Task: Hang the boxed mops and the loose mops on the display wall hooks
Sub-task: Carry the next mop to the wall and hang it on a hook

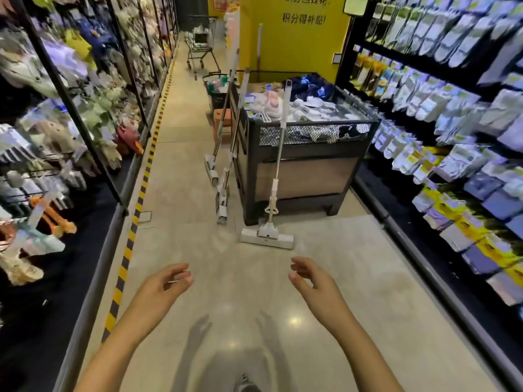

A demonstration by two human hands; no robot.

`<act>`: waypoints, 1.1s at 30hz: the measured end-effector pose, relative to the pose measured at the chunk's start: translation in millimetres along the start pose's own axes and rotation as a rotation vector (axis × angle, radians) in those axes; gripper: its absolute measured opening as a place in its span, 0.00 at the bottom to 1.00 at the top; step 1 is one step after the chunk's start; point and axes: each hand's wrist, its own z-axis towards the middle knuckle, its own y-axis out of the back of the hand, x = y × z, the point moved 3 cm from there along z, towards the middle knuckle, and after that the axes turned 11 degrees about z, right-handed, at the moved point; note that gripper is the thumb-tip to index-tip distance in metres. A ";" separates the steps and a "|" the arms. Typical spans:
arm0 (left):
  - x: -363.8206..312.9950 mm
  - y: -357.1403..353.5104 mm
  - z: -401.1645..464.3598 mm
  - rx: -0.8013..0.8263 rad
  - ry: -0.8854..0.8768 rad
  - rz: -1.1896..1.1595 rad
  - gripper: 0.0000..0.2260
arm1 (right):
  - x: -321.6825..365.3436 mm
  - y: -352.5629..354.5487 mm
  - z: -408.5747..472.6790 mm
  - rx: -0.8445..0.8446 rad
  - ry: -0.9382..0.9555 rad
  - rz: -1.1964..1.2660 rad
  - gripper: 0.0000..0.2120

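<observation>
A loose white sponge mop [267, 236] stands on the floor with its long handle leaning against the front of a black wire bin [300, 171]. Two more white mops [222, 199] lean against the bin's left side, heads on the floor. Another pale handle [259, 46] stands against the yellow wall behind the bin. My left hand [164, 284] and my right hand [311, 281] are held out low over the floor, fingers loosely curled and apart, both empty. They are well short of the nearest mop. No boxed mop shows.
The aisle runs ahead between a left rack of hanging soft toys [56, 123] and a right rack of packaged socks [452, 123]. Yellow-black tape [135, 207] marks the left floor edge. Shopping carts [201, 46] and a basket [216, 89] stand farther down.
</observation>
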 end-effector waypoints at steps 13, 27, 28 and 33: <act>-169.9 -92.6 258.2 0.168 -0.131 -0.001 0.15 | -21.8 104.0 222.0 -0.131 -0.109 0.025 0.12; -223.2 -104.4 445.7 -0.036 0.078 -0.072 0.15 | 25.7 151.7 508.9 0.158 -0.020 -0.059 0.15; -223.3 -103.8 455.2 -0.050 0.096 -0.079 0.14 | 28.5 151.9 525.6 0.176 -0.016 -0.059 0.15; -229.4 -100.0 519.1 -0.101 0.167 -0.103 0.11 | 36.8 153.0 620.5 0.219 -0.004 -0.094 0.15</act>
